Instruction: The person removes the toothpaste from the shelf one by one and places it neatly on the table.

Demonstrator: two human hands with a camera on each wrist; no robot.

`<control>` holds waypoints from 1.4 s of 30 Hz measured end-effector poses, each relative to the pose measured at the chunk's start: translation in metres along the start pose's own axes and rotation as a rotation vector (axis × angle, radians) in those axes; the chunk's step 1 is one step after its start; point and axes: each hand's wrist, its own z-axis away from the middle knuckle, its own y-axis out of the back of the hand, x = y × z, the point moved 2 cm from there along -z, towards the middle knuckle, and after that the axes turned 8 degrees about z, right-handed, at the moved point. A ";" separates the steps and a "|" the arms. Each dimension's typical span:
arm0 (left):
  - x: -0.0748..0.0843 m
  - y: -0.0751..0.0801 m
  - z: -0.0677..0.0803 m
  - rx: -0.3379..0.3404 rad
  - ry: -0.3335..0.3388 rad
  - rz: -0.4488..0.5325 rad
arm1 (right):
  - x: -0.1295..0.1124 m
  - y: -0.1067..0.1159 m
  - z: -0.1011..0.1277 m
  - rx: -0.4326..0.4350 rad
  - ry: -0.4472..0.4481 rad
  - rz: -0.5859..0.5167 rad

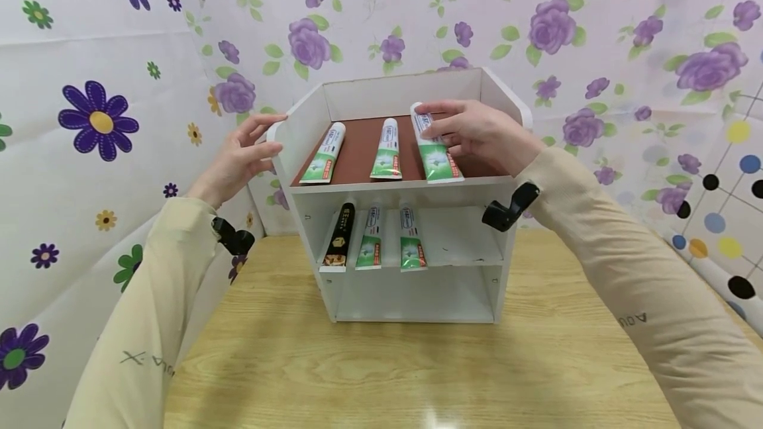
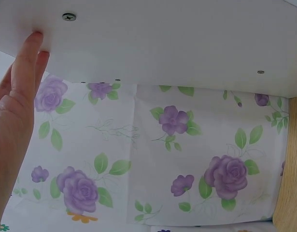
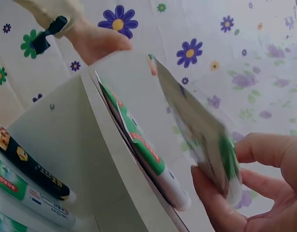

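My right hand (image 1: 485,134) pinches a green-and-white toothpaste tube (image 1: 438,159) by its upper part, above the top level of a small white shelf (image 1: 405,98). In the right wrist view this tube (image 3: 199,128) is held between thumb and fingers, apart from the tube beside it. With its fingers fairly straight, my left hand (image 1: 232,159) touches the shelf's left side panel (image 2: 177,43) near the upper edge. On the brown top surface lie two more toothpaste tubes, a left one (image 1: 324,154) and a middle one (image 1: 387,149), crimped ends forward.
The middle level holds a black toothpaste tube (image 1: 340,237) and two green-and-white tubes, one central (image 1: 370,237) and one further right (image 1: 411,238). The shelf stands on a wooden table (image 1: 381,376). Flowered cloth (image 1: 369,12) hangs behind it and at the sides.
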 end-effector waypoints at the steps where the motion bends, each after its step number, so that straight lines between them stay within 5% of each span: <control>1: 0.000 0.000 0.000 0.002 0.003 -0.003 | -0.001 -0.001 0.002 -0.002 0.001 -0.023; 12: 0.002 0.000 0.001 0.012 0.005 -0.033 | 0.007 -0.018 0.022 -0.121 0.058 -0.099; 22: 0.002 -0.002 -0.001 0.014 0.019 -0.006 | 0.013 -0.027 0.035 -0.090 0.139 -0.165; 42: 0.003 0.000 0.000 0.015 0.028 -0.051 | 0.039 -0.079 0.054 -0.240 0.172 -0.006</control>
